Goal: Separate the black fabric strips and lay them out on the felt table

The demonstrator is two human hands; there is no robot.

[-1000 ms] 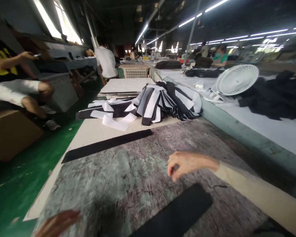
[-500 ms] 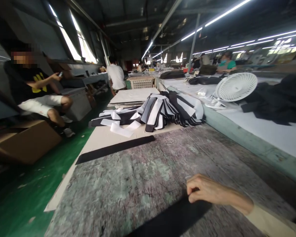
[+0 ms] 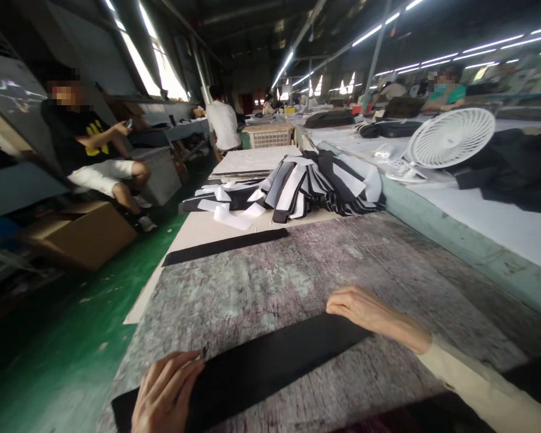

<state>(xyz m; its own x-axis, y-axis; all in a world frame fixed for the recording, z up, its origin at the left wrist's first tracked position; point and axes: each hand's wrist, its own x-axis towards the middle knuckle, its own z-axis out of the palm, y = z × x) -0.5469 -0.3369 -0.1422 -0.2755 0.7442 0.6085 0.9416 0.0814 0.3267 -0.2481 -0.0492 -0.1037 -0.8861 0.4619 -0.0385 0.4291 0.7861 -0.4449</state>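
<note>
A wide black fabric strip (image 3: 270,361) lies slantwise across the near part of the mottled worktable (image 3: 252,288). My right hand (image 3: 360,310) is closed at its far right end, fingertips pinching the top edge. Across the strip's left part rests my left hand (image 3: 166,391), its fingers stretched out and the tips at the upper edge; the thumb is hidden. Farther up the table, a narrower black strip (image 3: 225,246) lies along the board's far left edge.
Beyond is a heap of black and white strips (image 3: 297,186). A white fan (image 3: 451,141) and dark cloth (image 3: 514,168) occupy the right-hand table. At left, a seated person (image 3: 90,138) holds a phone near a cardboard box (image 3: 81,234). Other people sit farther back.
My left hand has come into view onto the black strip. My right hand has shifted slightly left and away, and more of the strip now shows, lying flatter. The view has turned a little.
</note>
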